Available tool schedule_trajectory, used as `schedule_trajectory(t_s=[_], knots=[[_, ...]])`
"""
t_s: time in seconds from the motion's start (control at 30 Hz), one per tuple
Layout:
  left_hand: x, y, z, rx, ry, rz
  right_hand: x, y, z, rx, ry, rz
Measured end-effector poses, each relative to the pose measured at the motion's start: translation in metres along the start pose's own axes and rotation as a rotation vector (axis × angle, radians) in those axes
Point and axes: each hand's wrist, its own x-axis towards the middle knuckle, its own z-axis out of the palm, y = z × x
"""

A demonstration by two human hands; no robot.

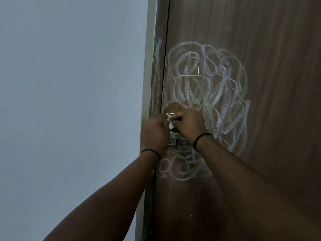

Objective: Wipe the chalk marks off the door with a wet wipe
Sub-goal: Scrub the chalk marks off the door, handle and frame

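Note:
A dark brown wooden door (269, 66) carries a big tangle of pale chalk marks (208, 80) above and right of its metal handle (173, 136), with more scribbles (180, 166) below the handle. A small cleaner patch (172, 106) shows just above my hands. A crumpled white wet wipe (169, 121) sits between both hands in front of the handle. My left hand (155, 133) pinches its left side and my right hand (189, 126) pinches its right side, fingers curled.
The door frame (156, 75) left of the door also bears greenish chalk streaks. A plain pale wall (69, 101) fills the left half of the view. Each wrist wears a thin black band.

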Motion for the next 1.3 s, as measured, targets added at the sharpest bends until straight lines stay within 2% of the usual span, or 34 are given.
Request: schedule_trajectory(t_s=[0.17,0.27,0.4,0.5,0.67,0.77,0.9,1.1,1.3], knots=[[0.011,0.003,0.005,-0.038,0.023,0.001,-0.005,0.017,-0.007,0.050,0.129,0.031],[0.025,0.002,0.006,-0.067,0.083,-0.087,-0.005,0.022,-0.014,0.068,0.145,-0.016],[0.005,-0.005,0.012,-0.038,0.075,-0.152,-0.004,0.024,-0.018,0.079,0.183,-0.053],[-0.010,-0.013,0.011,0.005,0.027,-0.146,-0.004,0.023,-0.018,0.075,0.188,-0.061],[0.023,0.000,0.006,0.013,0.066,-0.059,-0.003,0.015,-0.018,0.080,0.206,-0.083],[0.025,-0.004,0.007,0.069,0.032,-0.002,-0.005,0.013,-0.019,0.090,0.207,-0.084],[-0.008,-0.018,0.004,0.128,-0.077,-0.001,-0.010,0.019,-0.020,0.070,0.163,-0.069],[0.045,0.009,0.004,0.081,-0.010,0.006,-0.006,0.015,-0.016,0.045,0.183,-0.094],[0.015,-0.004,0.001,0.124,-0.077,0.005,-0.009,0.017,-0.009,0.029,0.148,-0.045]])
